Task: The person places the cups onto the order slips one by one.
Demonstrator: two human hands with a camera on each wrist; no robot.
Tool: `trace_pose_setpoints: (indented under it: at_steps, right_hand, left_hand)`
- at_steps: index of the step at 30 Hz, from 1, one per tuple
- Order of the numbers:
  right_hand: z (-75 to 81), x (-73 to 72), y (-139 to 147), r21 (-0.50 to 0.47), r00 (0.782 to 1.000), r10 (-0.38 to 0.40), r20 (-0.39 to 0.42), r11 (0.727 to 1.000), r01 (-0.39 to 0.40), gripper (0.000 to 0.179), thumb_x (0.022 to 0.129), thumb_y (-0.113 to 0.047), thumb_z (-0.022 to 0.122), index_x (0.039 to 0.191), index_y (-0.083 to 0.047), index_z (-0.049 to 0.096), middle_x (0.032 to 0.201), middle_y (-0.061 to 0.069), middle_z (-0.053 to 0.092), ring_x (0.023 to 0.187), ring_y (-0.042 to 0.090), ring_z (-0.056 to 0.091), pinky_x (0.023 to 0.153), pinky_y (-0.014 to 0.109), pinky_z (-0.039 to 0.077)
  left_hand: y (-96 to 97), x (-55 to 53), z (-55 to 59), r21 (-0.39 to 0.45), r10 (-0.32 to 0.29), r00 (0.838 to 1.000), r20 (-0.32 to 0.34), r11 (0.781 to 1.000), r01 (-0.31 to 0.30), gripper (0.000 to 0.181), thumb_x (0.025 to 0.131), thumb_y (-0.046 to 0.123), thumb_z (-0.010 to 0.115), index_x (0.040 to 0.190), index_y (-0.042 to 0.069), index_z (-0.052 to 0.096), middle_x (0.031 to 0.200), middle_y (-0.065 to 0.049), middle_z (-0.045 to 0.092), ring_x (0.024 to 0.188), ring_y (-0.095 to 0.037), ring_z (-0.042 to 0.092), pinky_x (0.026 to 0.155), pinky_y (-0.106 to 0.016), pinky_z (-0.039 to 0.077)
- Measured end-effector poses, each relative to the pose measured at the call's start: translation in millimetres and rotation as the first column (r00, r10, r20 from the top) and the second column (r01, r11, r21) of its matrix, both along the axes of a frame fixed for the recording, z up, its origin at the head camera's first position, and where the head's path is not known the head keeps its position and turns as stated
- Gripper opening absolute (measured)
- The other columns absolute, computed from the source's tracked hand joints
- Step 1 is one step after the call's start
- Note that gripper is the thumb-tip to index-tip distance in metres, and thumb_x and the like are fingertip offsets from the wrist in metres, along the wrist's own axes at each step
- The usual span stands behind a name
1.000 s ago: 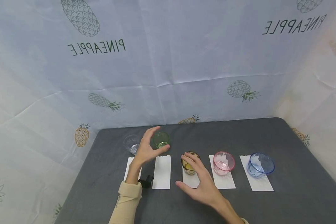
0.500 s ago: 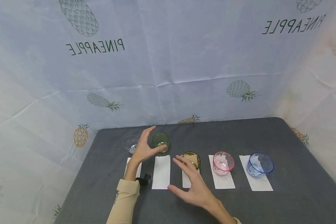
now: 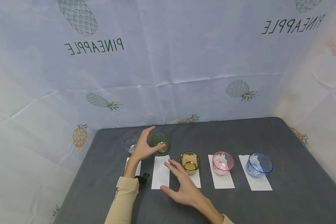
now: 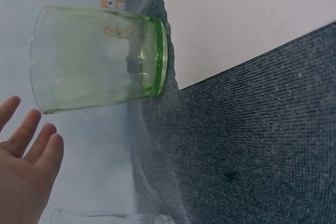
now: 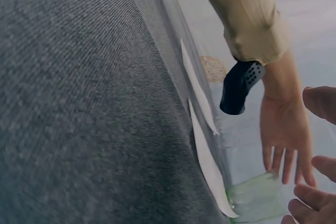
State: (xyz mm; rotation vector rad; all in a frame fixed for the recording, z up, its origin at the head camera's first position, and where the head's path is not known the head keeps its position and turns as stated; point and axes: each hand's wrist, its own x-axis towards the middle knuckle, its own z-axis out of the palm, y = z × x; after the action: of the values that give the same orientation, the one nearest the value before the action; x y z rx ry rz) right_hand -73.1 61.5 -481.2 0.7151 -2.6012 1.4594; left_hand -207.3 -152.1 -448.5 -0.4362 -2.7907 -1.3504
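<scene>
The left hand (image 3: 144,149) and right hand (image 3: 186,190) are spread and empty, the left near an upright, translucent green glass (image 3: 161,140) toward the worktop's (image 3: 226,133) far edge.

Pale, creased cloth (image 3: 190,56) printed with pineapples (image 3: 237,88) and mirrored lettering (image 3: 94,47) hangs behind a round-cornered, dark grey table (image 3: 235,135)

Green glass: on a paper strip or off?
Off: in the head view the green glass stands on the dark tabletop, beyond the far end of the nearest white strip.
</scene>
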Motion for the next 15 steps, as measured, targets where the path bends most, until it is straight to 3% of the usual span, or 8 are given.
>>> trace_pose_setpoints:
  at_steps: [15]
  right_hand:
    - [-23.9,-14.0,-19.4,0.057,0.996,-0.05,0.08,0.997,0.045,0.075,0.092,-0.039,0.073,0.153,-0.005,0.045,0.161,0.026,0.034,0.149,0.046,0.037,0.11,0.067,0.042]
  left_hand:
    - [1.2,-0.8,-4.6,0.013,0.005,0.998,0.059,1.0,-0.005,0.097,0.082,0.036,0.085,0.16,0.015,0.032,0.164,-0.014,0.03,0.154,-0.038,0.032,0.126,-0.053,0.031]
